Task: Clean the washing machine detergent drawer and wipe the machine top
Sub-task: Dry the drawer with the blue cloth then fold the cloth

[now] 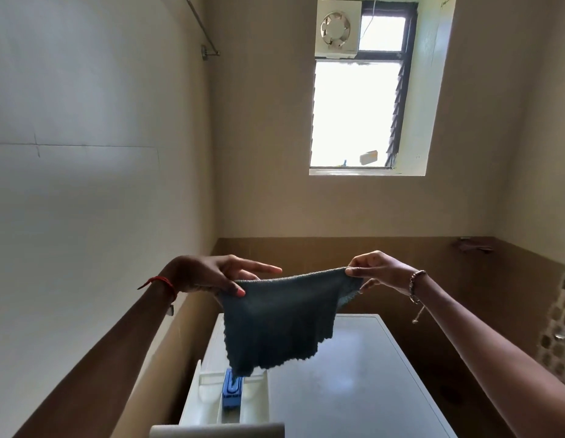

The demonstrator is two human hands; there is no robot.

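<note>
From the head camera I see my left hand [211, 275] pinching one top corner of the dark cloth [281, 320] and my right hand [379, 271] pinching the other, so the cloth hangs spread between them. Below it, the detergent drawer [208, 403] stands pulled out, its blue insert [232, 392] showing, beside the glossy machine top [354, 374]. A bright window [354, 112] sits above.
</note>
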